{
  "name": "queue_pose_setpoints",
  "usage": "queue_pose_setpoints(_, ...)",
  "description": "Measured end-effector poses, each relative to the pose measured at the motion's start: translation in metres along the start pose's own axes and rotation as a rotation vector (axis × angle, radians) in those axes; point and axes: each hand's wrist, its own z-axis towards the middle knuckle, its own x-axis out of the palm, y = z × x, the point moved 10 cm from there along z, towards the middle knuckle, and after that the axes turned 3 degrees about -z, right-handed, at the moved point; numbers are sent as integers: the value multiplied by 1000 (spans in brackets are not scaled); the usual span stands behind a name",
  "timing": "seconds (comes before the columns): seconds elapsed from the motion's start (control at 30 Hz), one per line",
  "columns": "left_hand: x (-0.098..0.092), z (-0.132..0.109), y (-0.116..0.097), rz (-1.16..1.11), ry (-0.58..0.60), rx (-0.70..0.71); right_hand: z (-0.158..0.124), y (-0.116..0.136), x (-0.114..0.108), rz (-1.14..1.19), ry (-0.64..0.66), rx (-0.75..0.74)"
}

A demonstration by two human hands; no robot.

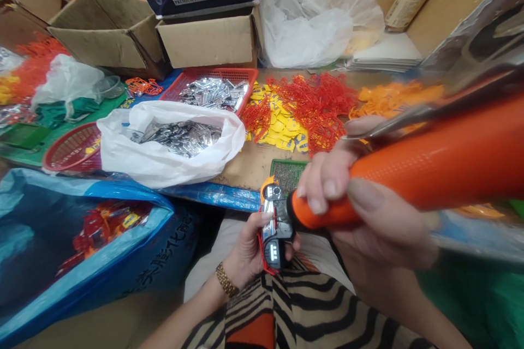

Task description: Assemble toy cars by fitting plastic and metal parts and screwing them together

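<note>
My left hand (251, 245), with a gold watch at the wrist, is wrapped round a small black, silver and orange toy part (271, 229) above my lap. My right hand (364, 196) grips a large orange power screwdriver (434, 158), partly blurred. The tool's front end meets the right side of the toy part, and its tip is hidden there. Just beyond the toy part lies a green tray (289, 172) of tiny metal pieces, partly covered by my right fingers.
A white bag (123, 144) and a red basket (251, 79) hold silver parts. Yellow pieces (282, 125), red frames (323, 98) and orange pieces (395, 101) lie on the table. An open blue sack (164, 251) stands at left. Cardboard boxes (208, 41) line the back.
</note>
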Motion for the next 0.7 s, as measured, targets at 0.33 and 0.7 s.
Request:
queue_pose_setpoints(0.33, 3, 1, -2, -24, -2, 9, 2, 3, -3, 33, -36, -5)
queue_pose_setpoints(0.7, 3, 2, -5, -68, -72, 25, 5, 0, -3, 52, -70, 51)
